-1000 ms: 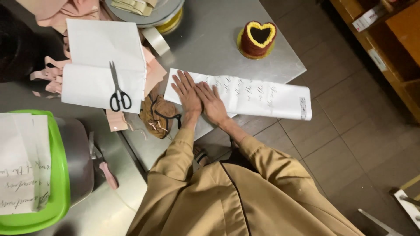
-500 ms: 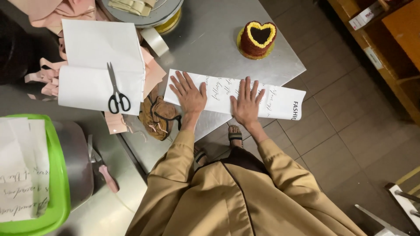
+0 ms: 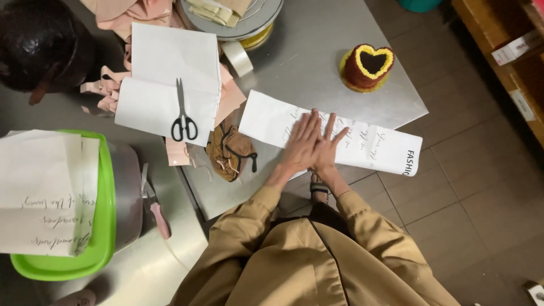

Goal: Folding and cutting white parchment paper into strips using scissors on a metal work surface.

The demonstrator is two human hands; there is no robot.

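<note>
A long white sheet of paper printed with dark cursive lettering point(image 3: 362, 139) lies across the near corner of the grey metal worktop point(image 3: 306, 62), its far end overhanging the edge above the tiled floor. Both hands are pressed flat on its middle: the left hand point(image 3: 300, 144) and the right hand point(image 3: 327, 148) lie side by side and touching, palms down. The fingers point(image 3: 309, 122) of the left hand are held straight and close together; those of the right are slightly spread. Nothing is gripped in either hand; the sheet is only pinned under the palms.

The step in hand is judged to be a flattening or creasing of the sheet, with the palms gathered at its centre. An even pressure across the paper would be called for next, with the overhanging end kept from sagging or sliding off the worktop.

To the left of the fingers a crumpled brown fabric piece with a black cord point(image 3: 231, 150) lies near the sheet's end. Further left, black-handled scissors point(image 3: 182, 116) rest on a folded white paper point(image 3: 164, 73). Beyond the fingertips, well apart, a dark heart-shaped cake with yellow piping point(image 3: 368, 67) stands, and a roll of pale tape point(image 3: 238, 56) lies by the folded paper.
</note>
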